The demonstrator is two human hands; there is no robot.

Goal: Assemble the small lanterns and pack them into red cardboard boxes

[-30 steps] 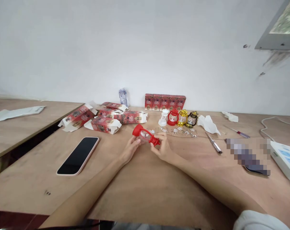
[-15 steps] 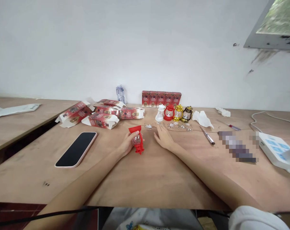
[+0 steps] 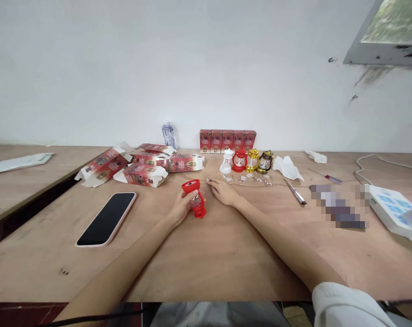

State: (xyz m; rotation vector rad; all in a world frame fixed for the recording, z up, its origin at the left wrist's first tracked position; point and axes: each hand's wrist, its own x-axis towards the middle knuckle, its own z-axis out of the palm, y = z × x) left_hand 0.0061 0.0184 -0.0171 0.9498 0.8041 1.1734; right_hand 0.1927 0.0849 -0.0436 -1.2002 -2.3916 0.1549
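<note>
My left hand is wrapped round a small red toy lantern with a clear globe, held almost upright just above the wooden table. My right hand lies on the table just right of the lantern, its fingertips at a scatter of small silvery metal parts; I cannot see whether they pinch one. Behind the parts stand a white, a red, a gold and a black lantern in a row.
A black phone lies at the left. Opened red boxes lie behind it, closed red boxes and a bottle by the wall. Tweezers, a screwdriver, crumpled plastic and a white device lie right.
My right hand let go of the red lantern and moved to the small metal parts. My left hand turned the lantern from lying sideways to almost upright.
</note>
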